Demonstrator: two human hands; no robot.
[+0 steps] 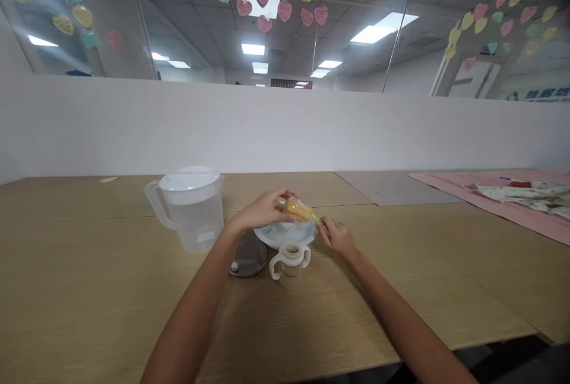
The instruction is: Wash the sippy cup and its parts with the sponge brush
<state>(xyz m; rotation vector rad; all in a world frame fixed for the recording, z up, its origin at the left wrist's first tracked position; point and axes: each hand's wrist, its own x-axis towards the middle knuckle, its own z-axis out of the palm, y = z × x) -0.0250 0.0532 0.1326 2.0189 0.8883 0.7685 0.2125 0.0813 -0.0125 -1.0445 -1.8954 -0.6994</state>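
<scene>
In the head view, my right hand is closed on the thin green handle of a brush with a rounded yellow head. The fingers of my left hand curl around the far end of that yellow head, which looks shiny; whether a clear cover lies over it I cannot tell. Just below stands an uncapped clear baby bottle with two white side handles. Behind it, under both hands, sits a pale shallow bowl with something whitish in it, partly hidden.
Left of my hands stands a translucent pitcher. A dark round lid with a small white knob lies beside the bottle, partly behind my left forearm. A pink cloth with crumpled fabric covers the table's right side. A white wall rises behind.
</scene>
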